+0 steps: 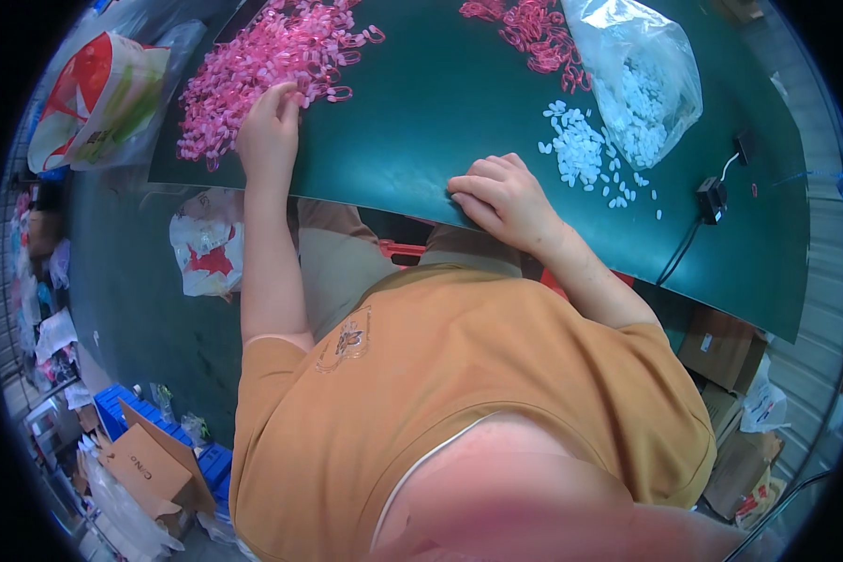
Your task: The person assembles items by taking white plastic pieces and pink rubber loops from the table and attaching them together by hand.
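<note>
My left hand point(270, 136) is at the near right edge of a big heap of small pink loop-shaped pieces point(244, 75), some showing paler parts. Its fingers are drawn together at the tips, and whatever they may pinch is too small to make out. My right hand point(504, 199) rests by the near edge of the green table point(393, 122), fingers curled in with the thumb against them; their inside is hidden. To the right of it lie loose small white oval pieces point(579, 150). More of these fill a clear plastic bag point(660, 56).
Reddish-pink empty-looking loops point(539, 37) lie at the far side. A black plug-like device point(712, 199) with a cable sits on the right. A printed bag point(112, 94) stands left of the pink heap. Cardboard boxes point(155, 464) and a blue crate point(126, 405) are at lower left.
</note>
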Tool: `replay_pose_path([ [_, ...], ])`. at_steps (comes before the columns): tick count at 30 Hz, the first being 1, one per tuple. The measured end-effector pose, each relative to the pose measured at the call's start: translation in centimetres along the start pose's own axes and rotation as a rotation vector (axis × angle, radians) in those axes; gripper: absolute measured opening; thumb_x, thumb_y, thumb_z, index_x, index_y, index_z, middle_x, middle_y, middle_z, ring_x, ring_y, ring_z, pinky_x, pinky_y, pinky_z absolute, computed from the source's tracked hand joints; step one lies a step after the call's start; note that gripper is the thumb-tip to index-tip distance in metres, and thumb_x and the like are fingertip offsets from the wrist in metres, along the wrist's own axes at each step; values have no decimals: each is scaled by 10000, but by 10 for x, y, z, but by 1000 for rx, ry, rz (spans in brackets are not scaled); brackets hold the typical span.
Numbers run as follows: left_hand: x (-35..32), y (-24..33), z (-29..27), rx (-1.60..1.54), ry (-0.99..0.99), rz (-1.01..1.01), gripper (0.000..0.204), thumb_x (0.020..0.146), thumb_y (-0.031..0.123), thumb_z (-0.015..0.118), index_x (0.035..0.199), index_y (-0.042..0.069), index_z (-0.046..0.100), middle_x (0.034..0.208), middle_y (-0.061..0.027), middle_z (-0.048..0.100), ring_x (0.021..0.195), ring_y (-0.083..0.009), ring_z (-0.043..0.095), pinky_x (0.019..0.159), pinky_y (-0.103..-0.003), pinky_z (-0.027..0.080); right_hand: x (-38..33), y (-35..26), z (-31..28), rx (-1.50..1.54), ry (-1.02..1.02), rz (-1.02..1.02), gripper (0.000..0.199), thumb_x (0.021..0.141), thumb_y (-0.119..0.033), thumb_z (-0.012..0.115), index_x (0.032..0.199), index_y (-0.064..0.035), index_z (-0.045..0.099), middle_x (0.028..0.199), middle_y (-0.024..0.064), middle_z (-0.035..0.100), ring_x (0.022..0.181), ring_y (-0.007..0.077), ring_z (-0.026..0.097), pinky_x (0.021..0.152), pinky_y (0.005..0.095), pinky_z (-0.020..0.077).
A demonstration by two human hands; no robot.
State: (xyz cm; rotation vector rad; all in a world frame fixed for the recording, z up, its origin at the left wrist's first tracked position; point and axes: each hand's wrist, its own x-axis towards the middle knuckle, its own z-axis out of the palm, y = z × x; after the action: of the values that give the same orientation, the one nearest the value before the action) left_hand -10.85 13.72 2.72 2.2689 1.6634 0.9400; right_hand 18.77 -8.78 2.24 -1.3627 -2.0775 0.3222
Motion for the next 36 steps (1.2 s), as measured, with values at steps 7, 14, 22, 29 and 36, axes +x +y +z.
replay_pose_path([
  [7,12,-1,6,-148,85,238,186,1006,135,713,1165,101,804,1189,-140,796,1083,-315,771,922,-434,598,3,0,-4,68,24,33,102,963,-141,763,1064,-129,772,910,26,681,896,247,672,837,393,463],
  [14,17,4,29,107,-7,660,316,958,290,803,1232,132,797,1427,-133,705,1418,-337,605,1188,-529,426,6,-3,1,47,43,16,113,981,-138,739,1081,-107,784,912,40,691,905,244,674,866,391,471],
  [22,34,-89,-36,4,218,525,508,970,397,816,1386,122,718,1560,-210,614,1462,-413,554,1223,-536,390,4,-12,4,-183,209,131,215,940,-165,815,1135,-79,792,1114,104,737,1084,325,684,950,437,528],
  [29,39,-250,-60,106,199,86,824,1042,627,653,1629,73,486,1656,-333,470,1547,-490,444,1265,-603,329,10,-4,14,-458,85,231,473,1016,-279,773,1416,-55,657,1522,148,635,1490,362,545,1232,527,401],
  [36,42,-229,-61,202,-47,144,889,1048,691,589,1661,63,446,1688,-297,454,1591,-439,414,1296,-650,260,12,-6,16,-519,-4,272,396,1040,-287,730,1378,-82,694,1544,138,628,1513,367,523,1247,523,392],
])
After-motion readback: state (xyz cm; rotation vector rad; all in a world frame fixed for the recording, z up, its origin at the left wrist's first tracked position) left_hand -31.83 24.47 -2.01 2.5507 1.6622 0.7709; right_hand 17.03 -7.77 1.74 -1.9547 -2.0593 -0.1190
